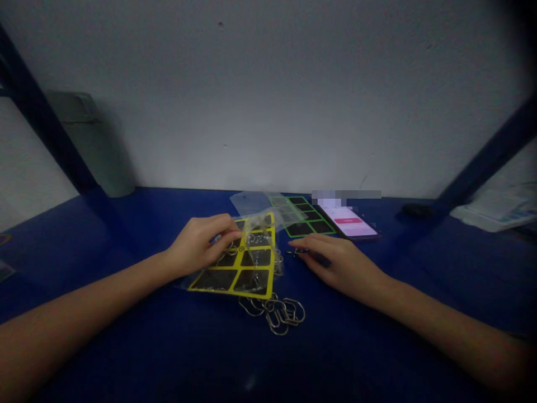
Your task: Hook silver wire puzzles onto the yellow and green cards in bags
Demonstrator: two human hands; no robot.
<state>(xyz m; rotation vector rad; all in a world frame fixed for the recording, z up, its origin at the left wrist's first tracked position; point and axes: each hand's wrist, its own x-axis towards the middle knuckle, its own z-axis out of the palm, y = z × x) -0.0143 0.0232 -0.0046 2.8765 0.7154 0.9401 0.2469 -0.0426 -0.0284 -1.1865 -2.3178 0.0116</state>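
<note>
- Two hands in view, both the person's own, forearms reaching in from the lower corners and angled toward each other above the table.
- One left hand, fingers curled and pressed toward the thumb, pinching the edge of one clear plastic bag; the bag lies over the upper part of the sheet below.
- One right hand, palm down and fingers extended close together, resting on the table; the fingertips lie over one small metal clip, partly hidden, so whether they grip it cannot be told.
- One yellow-framed sheet with black panels lies flat beneath and just right of the left hand; four panels show fully, the others are covered.
- One loose cluster of metal clips lies touching the lower edge of the yellow-framed sheet; at least four loops show, and the exact number cannot be told because they overlap.
- One green-framed sheet with black panels lies beyond the yellow-framed sheet, partly under a second clear plastic sleeve.
- One smartphone, screen lit pink and white, lies just right of the green-framed sheet.
- All of these lie on one blue tabletop, before a white wall.
- Beyond them: two dark blue shelf uprights, one grey-green cylinder, and papers at the right edge.
</note>
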